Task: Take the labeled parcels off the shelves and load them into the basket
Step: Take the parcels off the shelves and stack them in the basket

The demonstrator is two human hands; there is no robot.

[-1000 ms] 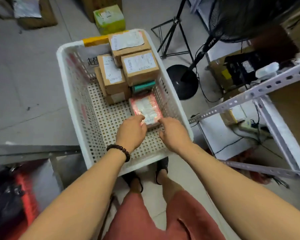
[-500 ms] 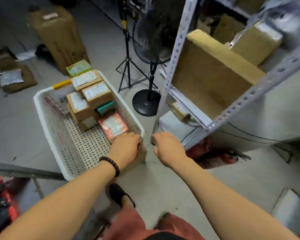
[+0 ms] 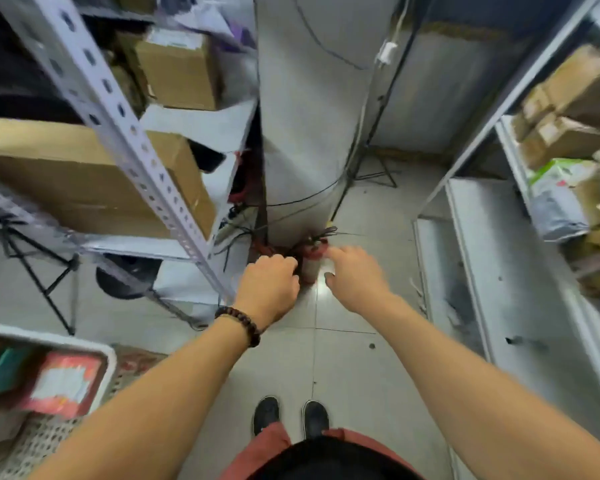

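Note:
Both my hands hang empty over the floor tiles in the aisle between two shelf racks. My left hand [image 3: 267,289], with a bead bracelet at the wrist, has loosely curled fingers and holds nothing. My right hand [image 3: 355,275] is relaxed with its fingers spread. The white basket [image 3: 108,355] sits at the lower left, behind my left arm, with a red labeled parcel [image 3: 63,386] and a teal box [image 3: 4,372] inside. Brown labeled parcels [image 3: 568,136] and a grey bagged parcel [image 3: 558,206] lie on the right rack.
The left rack holds a large cardboard box [image 3: 66,174] and a smaller one [image 3: 181,71] above. A grey pillar [image 3: 302,133] stands ahead, with a red fire extinguisher [image 3: 312,261] and cables at its foot. A fan base [image 3: 125,278] and tripod legs [image 3: 39,271] stand left.
I have turned right, away from the basket, which has slid to the lower left. Both hands left the red parcel in the basket and now hang empty over the aisle floor.

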